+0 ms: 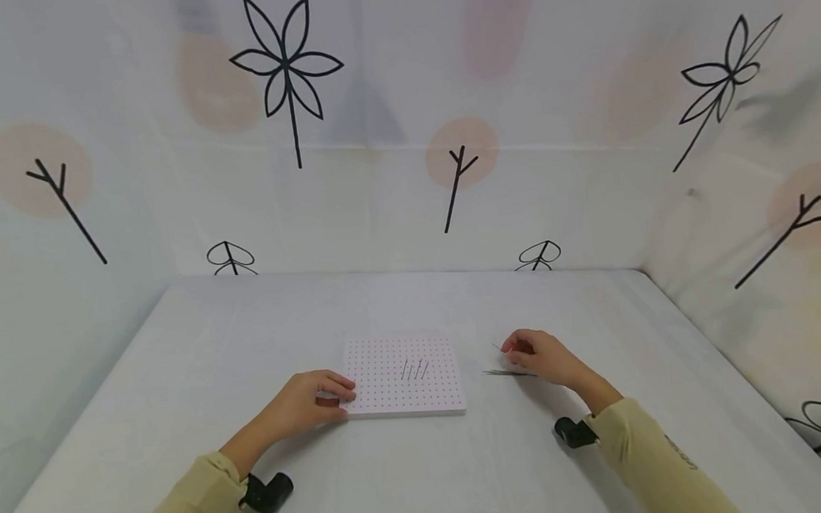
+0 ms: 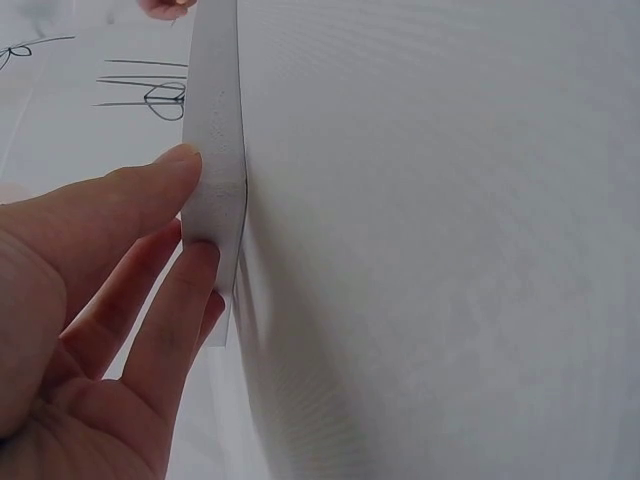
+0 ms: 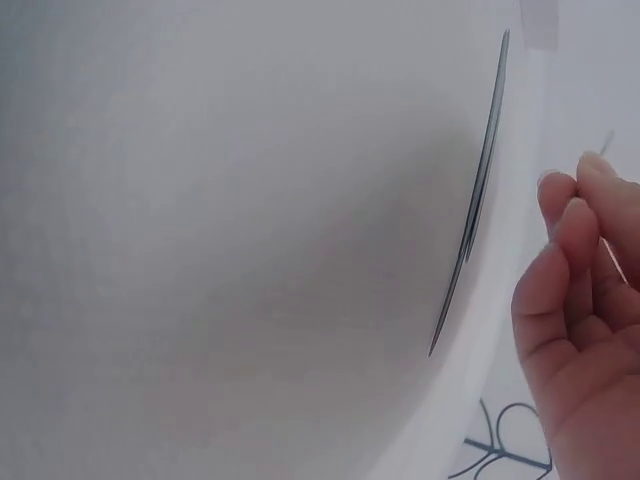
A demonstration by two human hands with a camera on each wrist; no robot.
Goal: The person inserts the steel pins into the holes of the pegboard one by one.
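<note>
A white pegboard (image 1: 385,397) with a grid of small holes lies flat in the middle of the table. Several thin dark needles (image 1: 414,369) stand up from its holes in a short row, right of centre. My left hand (image 1: 305,403) holds the board at its near left corner, thumb and fingers against the edge (image 2: 215,200). Off the board's right side, my right hand (image 1: 542,356) pinches one thin needle (image 3: 608,143) between thumb and fingertips. Below that hand, a small bunch of loose needles (image 3: 485,160) lies on the cloth.
A white cloth covers the table (image 1: 397,480). Behind and at both sides hangs a pale curtain (image 1: 378,203) printed with plant outlines. Black wrist cameras sit below both sleeves, the left camera (image 1: 270,493) close over the cloth.
</note>
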